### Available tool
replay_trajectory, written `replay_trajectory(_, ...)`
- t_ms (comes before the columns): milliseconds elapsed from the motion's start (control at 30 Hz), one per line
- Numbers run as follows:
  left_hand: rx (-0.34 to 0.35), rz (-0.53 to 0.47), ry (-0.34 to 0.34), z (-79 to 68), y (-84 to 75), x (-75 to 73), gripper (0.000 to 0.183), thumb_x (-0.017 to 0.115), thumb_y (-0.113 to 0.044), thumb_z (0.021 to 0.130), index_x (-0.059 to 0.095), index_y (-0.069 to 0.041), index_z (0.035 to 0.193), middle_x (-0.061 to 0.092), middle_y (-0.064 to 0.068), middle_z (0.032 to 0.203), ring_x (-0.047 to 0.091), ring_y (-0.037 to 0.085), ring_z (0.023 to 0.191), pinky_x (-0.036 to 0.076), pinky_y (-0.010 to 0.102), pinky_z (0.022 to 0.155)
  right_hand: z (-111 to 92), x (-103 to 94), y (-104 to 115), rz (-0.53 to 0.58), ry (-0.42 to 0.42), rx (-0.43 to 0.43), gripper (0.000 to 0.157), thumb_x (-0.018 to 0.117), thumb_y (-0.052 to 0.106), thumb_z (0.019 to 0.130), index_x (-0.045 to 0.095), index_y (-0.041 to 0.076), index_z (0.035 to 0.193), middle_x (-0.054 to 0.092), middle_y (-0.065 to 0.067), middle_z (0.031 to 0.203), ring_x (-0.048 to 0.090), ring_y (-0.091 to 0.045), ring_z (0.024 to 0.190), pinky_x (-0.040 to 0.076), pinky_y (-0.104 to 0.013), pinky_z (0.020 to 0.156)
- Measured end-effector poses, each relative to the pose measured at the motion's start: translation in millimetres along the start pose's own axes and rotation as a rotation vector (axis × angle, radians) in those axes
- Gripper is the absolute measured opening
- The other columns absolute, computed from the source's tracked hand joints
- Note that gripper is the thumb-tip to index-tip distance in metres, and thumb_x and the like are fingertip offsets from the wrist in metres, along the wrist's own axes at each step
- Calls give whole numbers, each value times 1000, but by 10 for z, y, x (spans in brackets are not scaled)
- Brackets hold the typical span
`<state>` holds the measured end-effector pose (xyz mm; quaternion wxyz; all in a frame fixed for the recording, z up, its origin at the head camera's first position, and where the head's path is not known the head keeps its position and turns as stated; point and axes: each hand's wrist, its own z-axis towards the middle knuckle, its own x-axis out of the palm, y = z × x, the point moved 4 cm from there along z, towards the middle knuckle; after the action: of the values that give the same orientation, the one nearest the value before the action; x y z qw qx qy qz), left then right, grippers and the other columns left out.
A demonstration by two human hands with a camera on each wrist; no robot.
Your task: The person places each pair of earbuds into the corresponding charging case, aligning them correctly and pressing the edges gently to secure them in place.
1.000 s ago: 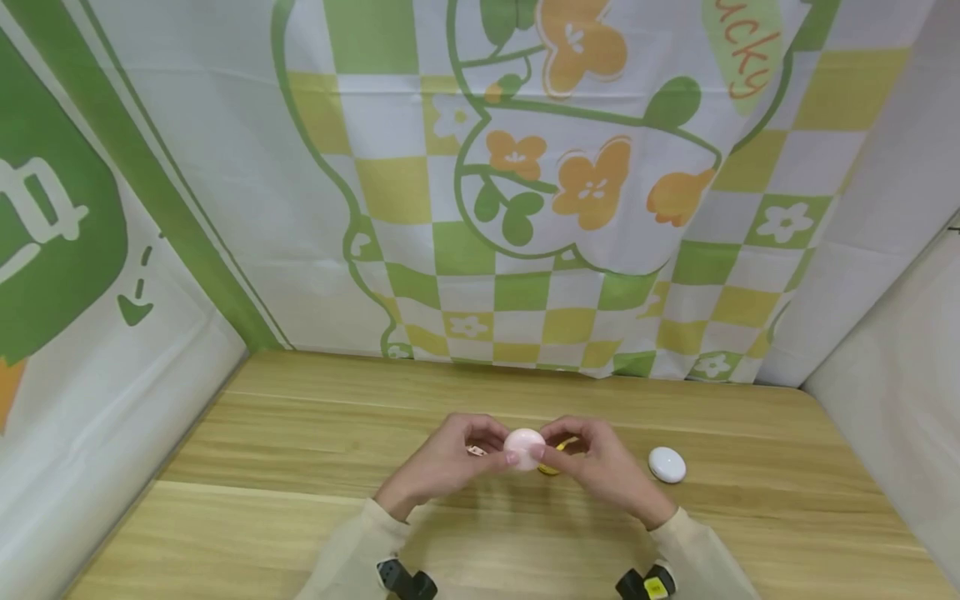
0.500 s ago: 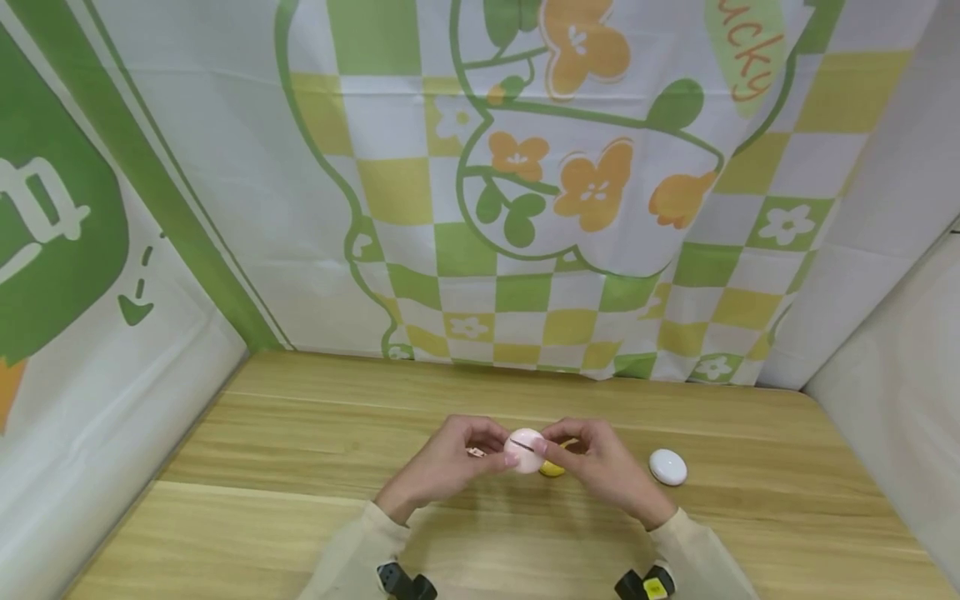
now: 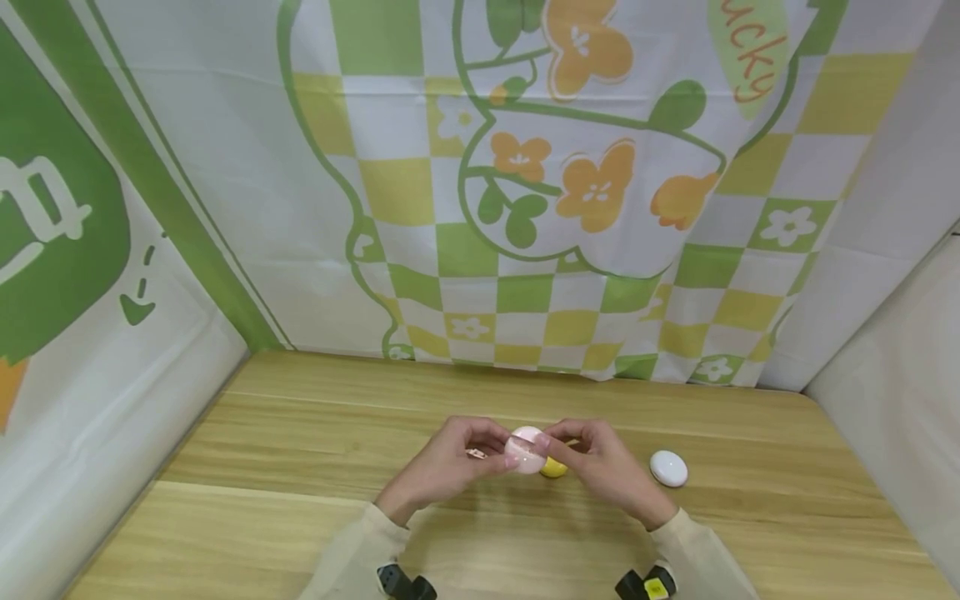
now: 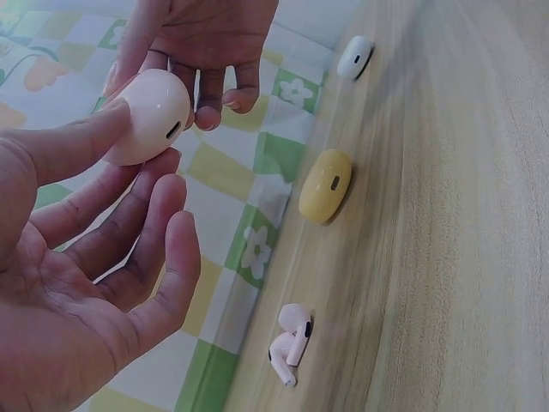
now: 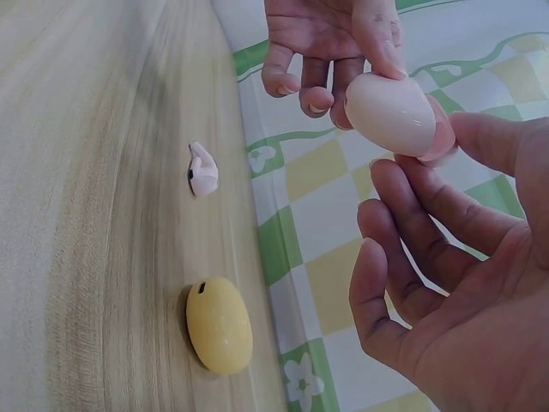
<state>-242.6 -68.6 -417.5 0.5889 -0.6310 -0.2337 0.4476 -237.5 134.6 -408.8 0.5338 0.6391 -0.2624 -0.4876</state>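
in the head view the counter's (image 3: 300, 467) back edge meets a patterned cloth (image 3: 525, 292) just below mid-frame, and its left edge slants down to the lower left; wide stretches of wood run either side of the sleeves (image 3: 345, 550). a white case (image 3: 669, 468) lies right of the right hand (image 3: 607, 462), a yellow case (image 4: 326, 186) sits behind that hand, and pale earbuds (image 4: 292, 335) lie behind the left hand (image 3: 442, 458). both forearms rise from the bottom, angling inward to lower centre, where curled thumbs and fingers pinch a pale pink case (image 3: 527, 463), lid partly raised, above the counter.
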Motion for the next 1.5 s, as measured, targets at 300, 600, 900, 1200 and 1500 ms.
replay_trajectory(300,-1,-21,-6,-9,-11,23,22,73,-10,94,71,2,113,71,7,104,64,17,93,55,29,82,-1,1,-4,-10,-1,-2,28,60,22,104,74,-1,111,72,-12,114,68,-19,95,57,-34,80)
replay_trajectory(600,17,-37,-2,-17,8,28,21,73,-6,93,71,4,111,71,9,104,64,17,92,54,27,83,-2,5,-33,-27,-7,28,32,56,26,106,75,1,107,71,-11,118,59,-22,108,52,-40,90)
replay_trajectory(900,19,-51,-10,-26,12,26,23,73,-7,93,70,5,112,71,10,105,64,19,93,55,27,83,1,4,-42,-24,-5,31,34,53,25,108,75,0,105,72,-10,112,59,-22,106,50,-38,90)
replay_trajectory(1200,22,-38,-81,-68,45,-122,24,74,-11,93,70,4,112,71,10,105,65,21,95,55,28,82,19,-25,-65,-59,-75,30,32,57,28,106,74,1,103,73,-10,103,63,-24,100,51,-37,88)
replay_trajectory(1500,7,-49,-198,-174,86,-410,23,75,-8,92,69,5,109,73,14,103,66,25,95,54,31,82,55,78,-100,-363,-175,-124,10,77,18,92,74,11,98,70,5,95,65,-15,88,54,-31,76)
